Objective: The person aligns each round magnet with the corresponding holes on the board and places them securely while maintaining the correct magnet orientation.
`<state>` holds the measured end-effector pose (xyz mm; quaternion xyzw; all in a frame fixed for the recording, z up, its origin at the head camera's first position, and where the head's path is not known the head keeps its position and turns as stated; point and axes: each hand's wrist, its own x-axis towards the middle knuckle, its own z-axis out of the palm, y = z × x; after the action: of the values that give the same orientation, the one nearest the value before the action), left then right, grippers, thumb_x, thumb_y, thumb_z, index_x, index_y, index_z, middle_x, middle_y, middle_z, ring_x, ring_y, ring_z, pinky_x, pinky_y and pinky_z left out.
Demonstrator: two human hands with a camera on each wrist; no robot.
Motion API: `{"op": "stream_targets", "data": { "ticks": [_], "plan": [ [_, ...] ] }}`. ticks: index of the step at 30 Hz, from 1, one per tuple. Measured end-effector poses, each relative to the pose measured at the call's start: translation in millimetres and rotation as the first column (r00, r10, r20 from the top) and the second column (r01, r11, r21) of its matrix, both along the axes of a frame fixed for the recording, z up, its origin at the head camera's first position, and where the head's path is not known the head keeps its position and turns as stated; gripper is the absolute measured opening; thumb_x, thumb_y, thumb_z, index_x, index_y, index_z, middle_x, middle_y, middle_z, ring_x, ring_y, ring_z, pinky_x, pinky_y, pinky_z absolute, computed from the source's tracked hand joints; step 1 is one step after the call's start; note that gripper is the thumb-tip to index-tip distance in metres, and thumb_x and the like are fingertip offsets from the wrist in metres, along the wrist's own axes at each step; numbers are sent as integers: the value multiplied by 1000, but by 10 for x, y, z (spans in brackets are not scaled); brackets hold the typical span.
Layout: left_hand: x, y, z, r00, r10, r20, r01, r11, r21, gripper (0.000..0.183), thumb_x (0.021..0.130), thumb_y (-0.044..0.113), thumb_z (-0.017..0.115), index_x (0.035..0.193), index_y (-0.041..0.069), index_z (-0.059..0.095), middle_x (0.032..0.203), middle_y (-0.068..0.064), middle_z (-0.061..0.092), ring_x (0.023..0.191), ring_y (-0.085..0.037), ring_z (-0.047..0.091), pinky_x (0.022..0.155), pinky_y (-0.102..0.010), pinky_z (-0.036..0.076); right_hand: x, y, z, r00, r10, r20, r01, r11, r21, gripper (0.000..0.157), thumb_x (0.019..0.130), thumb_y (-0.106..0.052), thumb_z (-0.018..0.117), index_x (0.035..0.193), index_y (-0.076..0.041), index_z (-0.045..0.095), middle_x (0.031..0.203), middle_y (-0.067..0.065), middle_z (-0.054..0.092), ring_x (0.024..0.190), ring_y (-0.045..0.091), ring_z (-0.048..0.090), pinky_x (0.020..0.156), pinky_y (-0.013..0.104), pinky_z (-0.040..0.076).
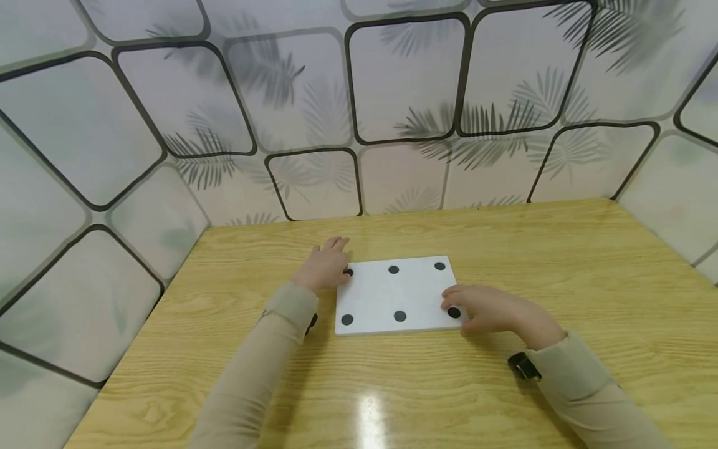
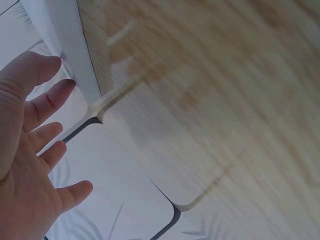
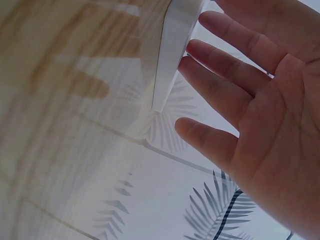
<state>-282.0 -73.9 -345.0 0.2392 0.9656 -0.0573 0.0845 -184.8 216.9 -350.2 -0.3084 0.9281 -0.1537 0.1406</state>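
Flat on the wooden table lies a white rectangular board (image 1: 373, 293) with several black dots (image 1: 400, 316) set in two rows. At its far left corner is my left hand (image 1: 323, 268), thumb over the edge beside a dot. My right hand (image 1: 493, 308) is at the near right corner, its fingertips over the board's edge around another dot. In the left wrist view, the left hand's fingers (image 2: 50, 102) are spread, thumb and forefinger right at the board's white side (image 2: 82, 50). Loosely extended fingers (image 3: 215, 82) of the right hand reach the white edge (image 3: 172, 55) in the right wrist view.
The yellow wood-grain table (image 1: 392, 386) extends around the board, with a light reflection near its front. Behind it and on the left stand pale walls (image 1: 404, 81) patterned with dark rounded outlines and leaves. Each beige sleeve has a dark strap (image 1: 524, 366) at the wrist.
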Motion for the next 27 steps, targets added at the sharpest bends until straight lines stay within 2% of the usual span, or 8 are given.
{"op": "stream_targets", "data": {
  "ticks": [4, 12, 17, 21, 25, 27],
  "plan": [
    [-4, -2, 5, 1000, -5, 11, 4, 1000, 8, 26, 87, 27, 57, 65, 12, 55, 144, -11, 18, 131, -28, 11, 100, -55, 20, -2, 1, 4, 1000, 3, -6, -3, 1000, 2, 35, 72, -1, 66, 106, -2, 60, 123, 19, 47, 113, 36, 43, 92, 48, 36],
    [-7, -39, -9, 1000, -11, 1, 11, 1000, 1, 24, 86, 27, 57, 67, 13, 55, 144, -11, 18, 131, -28, 11, 100, -55, 21, -24, -25, 17, 1000, 24, -19, -24, 1000, 2, 34, 72, -1, 66, 105, -3, 60, 123, 19, 48, 112, 36, 44, 91, 48, 37],
    [36, -51, 6, 1000, -17, 5, 17, 1000, 1, 24, 87, 25, 55, 67, 13, 55, 144, -12, 18, 131, -30, 12, 99, -55, 22, -33, -46, 18, 999, 27, -21, -27, 1000, 11, 34, 71, -2, 67, 105, -4, 61, 122, 18, 48, 112, 35, 44, 92, 48, 37],
    [109, -10, 34, 999, -38, -6, 38, 997, 62, 13, 86, 23, 54, 82, 12, 59, 143, -12, 19, 130, -30, 14, 99, -56, 22, -25, -33, 19, 1000, 13, -19, -13, 1000, 4, 36, 72, -3, 67, 108, -2, 60, 121, 18, 50, 112, 35, 45, 92, 48, 36],
    [251, 73, 112, 998, -62, -24, 64, 989, 136, 30, 87, 28, 53, 110, 9, 56, 143, -11, 20, 130, -28, 14, 99, -54, 22, -16, -12, 22, 999, 1, -38, -2, 1000, -25, 39, 73, -5, 68, 111, 1, 58, 118, 17, 52, 110, 34, 46, 91, 47, 37],
    [341, 112, 165, 996, -75, -37, 80, 983, 167, 39, 88, 30, 52, 120, 8, 52, 143, -10, 21, 130, -27, 15, 100, -53, 23, -16, -1, 16, 998, -5, -61, 3, 999, -39, 40, 75, -7, 67, 112, 1, 57, 117, 16, 53, 109, 33, 47, 91, 46, 38]
  ]
}}
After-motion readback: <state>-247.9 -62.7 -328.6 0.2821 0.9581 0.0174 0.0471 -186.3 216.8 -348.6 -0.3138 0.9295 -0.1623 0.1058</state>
